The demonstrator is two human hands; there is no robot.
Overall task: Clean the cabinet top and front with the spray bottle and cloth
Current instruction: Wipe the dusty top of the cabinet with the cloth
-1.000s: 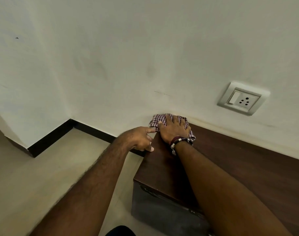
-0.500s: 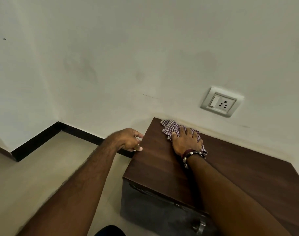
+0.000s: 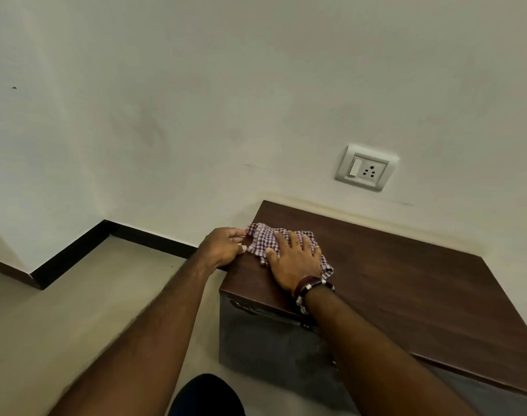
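Note:
The cabinet (image 3: pixel 406 283) has a dark brown wooden top and a dark front (image 3: pixel 274 346), and it stands against the wall. A purple-and-white checked cloth (image 3: pixel 260 238) lies on the top near its left edge. My right hand (image 3: pixel 296 261), with bracelets at the wrist, presses flat on the cloth with spread fingers. My left hand (image 3: pixel 223 247) holds the cabinet's left edge with curled fingers, its fingertips just beside the cloth. No spray bottle is in view.
A white switch-and-socket plate (image 3: pixel 365 168) sits on the wall above the cabinet's back edge. Beige floor (image 3: pixel 85 310) with a black skirting strip (image 3: pixel 76 250) lies to the left. A dark shape (image 3: pixel 206 396) shows at the bottom edge.
My right hand slid the cloth from the back left corner forward along the cabinet's left side. My left hand stayed at the left edge, and more of the cabinet top came into view.

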